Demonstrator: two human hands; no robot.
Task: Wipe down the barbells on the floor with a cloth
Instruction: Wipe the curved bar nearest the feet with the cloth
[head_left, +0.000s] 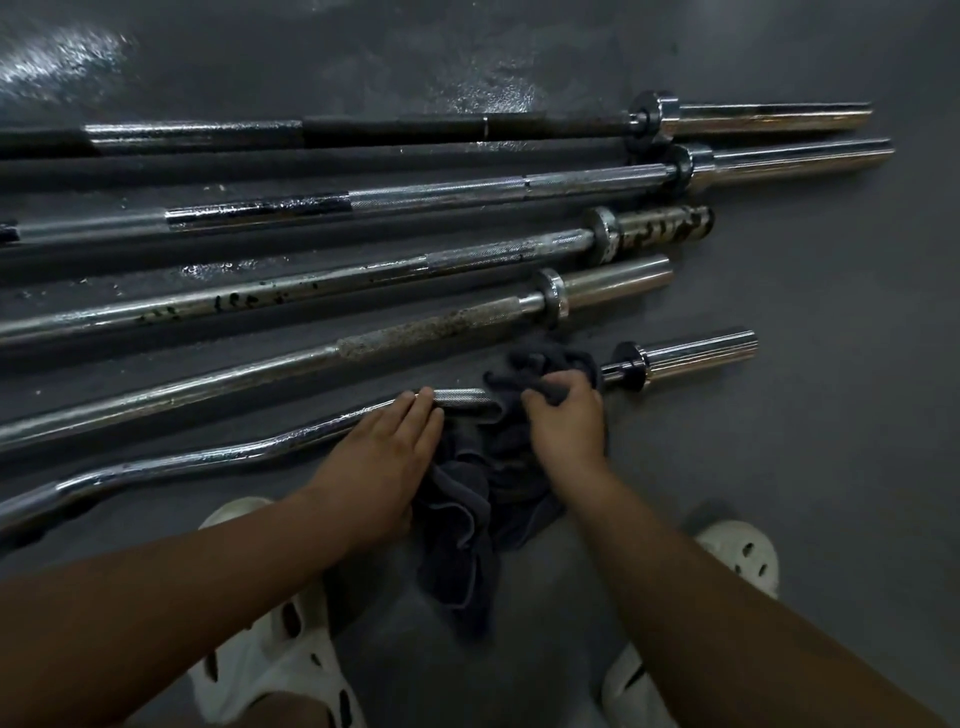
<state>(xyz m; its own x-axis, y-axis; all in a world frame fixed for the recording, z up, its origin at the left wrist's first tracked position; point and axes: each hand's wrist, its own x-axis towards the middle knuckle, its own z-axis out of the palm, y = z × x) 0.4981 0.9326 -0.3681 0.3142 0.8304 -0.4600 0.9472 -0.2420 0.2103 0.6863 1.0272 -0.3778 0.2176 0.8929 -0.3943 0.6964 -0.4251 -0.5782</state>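
Your right grip (566, 421) is closed round a bunch of the dark cloth (467, 504), with the fingers curled over it and pressing it onto the curl bar (208, 460), the barbell nearest you. Your left grip (384, 457) lies flat and holds nothing. Its straight fingers rest on the bar's knurled stretch, just at 9 o'clock of the right one. The rest of the cloth trails off the bar toward 6 o'clock and lies crumpled on the floor (805, 467) between your wrists.

From your hands the bent shaft runs toward 8 o'clock to the picture's edge. Its black collar and ribbed chrome sleeve (696, 353) lie at 2 o'clock of the right grip, outside the cloth.

Five straight barbells (415, 330) lie side by side beyond the curl bar, toward 12 o'clock, with their sleeves all pointing to 3 o'clock. Several shafts show dark spots, and wet patches shine on the floor near them. White clogs (270, 670) show at 7 and 4 o'clock.
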